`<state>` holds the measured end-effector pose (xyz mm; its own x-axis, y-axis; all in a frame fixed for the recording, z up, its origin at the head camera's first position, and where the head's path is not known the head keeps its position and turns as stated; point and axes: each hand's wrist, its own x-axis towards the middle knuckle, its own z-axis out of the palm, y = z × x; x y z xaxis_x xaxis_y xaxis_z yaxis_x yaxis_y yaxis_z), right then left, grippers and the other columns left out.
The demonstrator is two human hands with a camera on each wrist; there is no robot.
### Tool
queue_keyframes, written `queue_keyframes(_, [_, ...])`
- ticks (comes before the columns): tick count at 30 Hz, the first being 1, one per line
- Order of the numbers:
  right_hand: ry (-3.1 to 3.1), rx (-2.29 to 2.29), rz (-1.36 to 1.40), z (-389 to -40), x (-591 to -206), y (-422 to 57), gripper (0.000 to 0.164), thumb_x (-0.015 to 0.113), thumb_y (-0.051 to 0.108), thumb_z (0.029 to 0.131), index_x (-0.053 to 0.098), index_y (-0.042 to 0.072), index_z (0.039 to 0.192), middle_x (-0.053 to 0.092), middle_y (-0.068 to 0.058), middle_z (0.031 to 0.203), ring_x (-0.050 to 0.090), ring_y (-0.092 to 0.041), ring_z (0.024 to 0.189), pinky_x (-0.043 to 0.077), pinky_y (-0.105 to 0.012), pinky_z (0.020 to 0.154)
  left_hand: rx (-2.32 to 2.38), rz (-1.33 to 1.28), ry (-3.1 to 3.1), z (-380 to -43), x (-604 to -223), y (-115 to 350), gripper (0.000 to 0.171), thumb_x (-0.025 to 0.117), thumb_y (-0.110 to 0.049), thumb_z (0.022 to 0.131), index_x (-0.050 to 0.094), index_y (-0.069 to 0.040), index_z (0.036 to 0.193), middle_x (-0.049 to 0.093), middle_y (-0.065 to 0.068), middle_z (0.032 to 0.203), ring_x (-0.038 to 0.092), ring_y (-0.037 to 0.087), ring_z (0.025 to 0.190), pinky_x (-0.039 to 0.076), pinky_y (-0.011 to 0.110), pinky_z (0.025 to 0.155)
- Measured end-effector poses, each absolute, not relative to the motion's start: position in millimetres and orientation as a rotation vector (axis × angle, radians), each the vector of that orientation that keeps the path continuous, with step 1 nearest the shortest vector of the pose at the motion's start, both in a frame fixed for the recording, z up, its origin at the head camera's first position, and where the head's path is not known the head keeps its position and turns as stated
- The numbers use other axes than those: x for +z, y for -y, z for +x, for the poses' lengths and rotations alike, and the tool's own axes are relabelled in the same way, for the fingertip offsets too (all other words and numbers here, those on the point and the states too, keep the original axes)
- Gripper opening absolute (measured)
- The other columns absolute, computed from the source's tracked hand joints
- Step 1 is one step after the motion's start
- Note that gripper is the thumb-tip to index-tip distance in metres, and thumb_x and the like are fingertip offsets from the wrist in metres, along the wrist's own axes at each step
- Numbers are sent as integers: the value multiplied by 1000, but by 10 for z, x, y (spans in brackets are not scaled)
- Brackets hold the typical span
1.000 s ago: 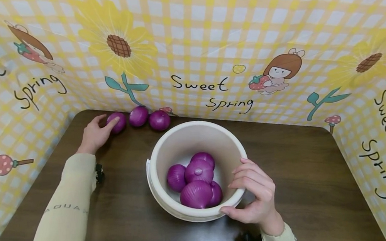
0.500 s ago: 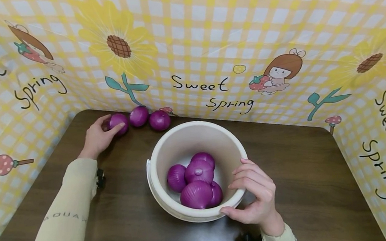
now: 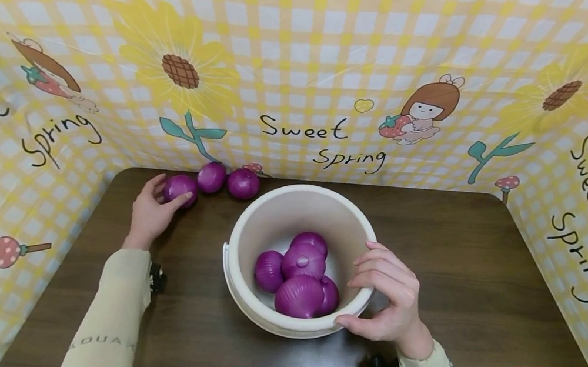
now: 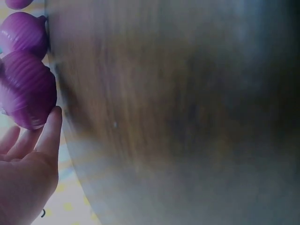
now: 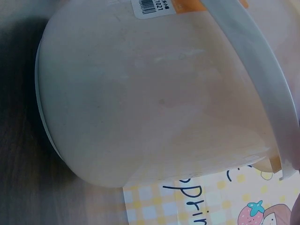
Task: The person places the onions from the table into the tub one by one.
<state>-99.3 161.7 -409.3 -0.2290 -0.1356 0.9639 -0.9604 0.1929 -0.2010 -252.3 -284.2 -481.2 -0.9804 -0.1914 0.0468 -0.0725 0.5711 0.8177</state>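
Observation:
At the far left of the table, my left hand [image 3: 148,214] holds a purple onion [image 3: 181,187] between thumb and fingers. The left wrist view shows that onion [image 4: 29,91] close up against the fingertips, with another onion [image 4: 23,35] just past it. Two more purple onions [image 3: 212,177] [image 3: 243,183] sit in a row to its right along the back edge. A cream bucket [image 3: 295,192] stands mid-table with several onions [image 3: 299,296] inside. My right hand [image 3: 387,295] grips its rim on the near right side, fingertips over the inside.
The brown wooden table [image 3: 456,262] is bounded by a yellow checked cloth [image 3: 282,60] at the back and sides. The bucket's white handle [image 3: 232,290] hangs down along its left side. A barcode label [image 5: 152,7] is on the bucket's outside wall.
My left hand has taken a fuller hold on the leftmost onion, and the onion has shifted slightly right and toward me. The right hand and bucket have stayed in place.

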Motion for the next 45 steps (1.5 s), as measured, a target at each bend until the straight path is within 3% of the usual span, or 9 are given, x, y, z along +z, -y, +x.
queue_keyframes(6, [1564,1152,1078,-994,-4086,-1613,45,86,43,78,67,3,70,64,-9,69,59,-31,66,50,-46,99,-1436,272,2572,-2492,-4798,2817,85,79,-43,89,39,2,150,50,26,146,51,40,131,40,52,108])
queue_keyframes(17, [1559,1150,1078,-1003,-4079,-1605,47,86,43,78,67,2,68,64,-10,69,60,-30,66,49,-46,99,-1437,311,2539,-2434,-4716,2777,82,79,-49,87,48,-3,147,56,22,142,57,36,124,47,45,101])
queue_keyframes(25, [1562,1154,1078,-1008,-4087,-1603,47,86,44,78,67,2,69,64,-10,69,60,-31,68,49,-46,99,-1457,315,2524,-2415,-4678,2751,82,79,-51,86,50,-6,148,57,19,142,58,34,125,51,32,93])
queue_keyframes(34, [1562,1154,1078,-1010,-4085,-1597,46,86,43,78,67,2,69,64,-10,69,60,-31,68,49,-46,99,-1464,318,2502,-2391,-4670,2731,79,79,-51,87,53,-8,148,59,18,140,60,31,122,48,14,82])
queue_keyframes(38, [1561,1154,1079,-1005,-4085,-1595,47,86,44,78,67,2,69,64,-10,69,60,-32,68,49,-46,99,-1486,297,2501,-2386,-4688,2728,80,77,-49,89,50,-7,151,57,19,142,59,31,125,50,17,88])
queue_keyframes(45, [1550,1155,1083,-1002,-4087,-1594,46,87,43,78,67,2,69,64,-10,69,59,-32,67,50,-46,99,-1517,274,2502,-2373,-4685,2698,81,73,-50,92,44,-7,154,52,22,146,55,33,129,49,37,102])
